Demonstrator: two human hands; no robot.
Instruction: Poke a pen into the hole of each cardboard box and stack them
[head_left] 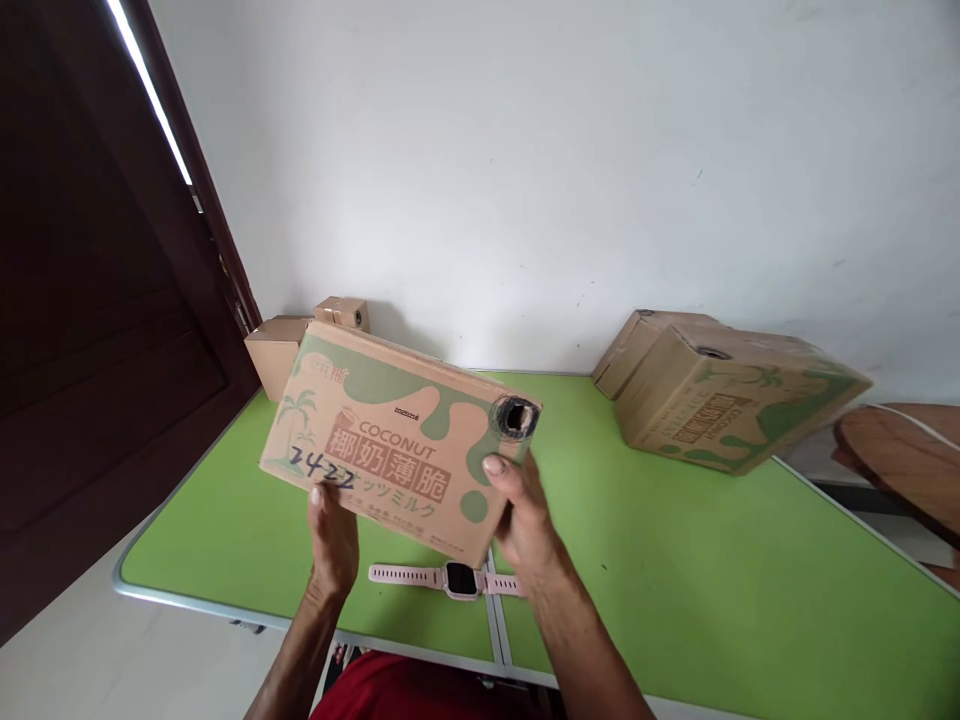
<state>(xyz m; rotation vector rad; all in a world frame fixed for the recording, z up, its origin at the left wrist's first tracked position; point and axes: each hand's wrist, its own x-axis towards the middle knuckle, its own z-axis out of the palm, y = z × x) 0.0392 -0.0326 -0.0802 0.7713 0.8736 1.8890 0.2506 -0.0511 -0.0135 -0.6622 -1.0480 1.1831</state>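
Note:
Both my hands hold a cardboard box tilted above the table, its printed face with "COCONUT" and a handwritten "2422" toward me. My left hand grips the lower left edge, thumb on the face and fingers hidden behind. At the right end my right hand is closed around the side, thumb pressed on the face. A hole ringed in black marks sits in the box's upper right corner. Below the box, a pink smartwatch lies on the table with its strap stretched out; my right wrist covers one strap end.
A green folding table with a metal rim and a centre seam stands against a white wall. Two small cartons sit at the back left. At the back right, a larger printed carton leans near another box. A dark door is on the left.

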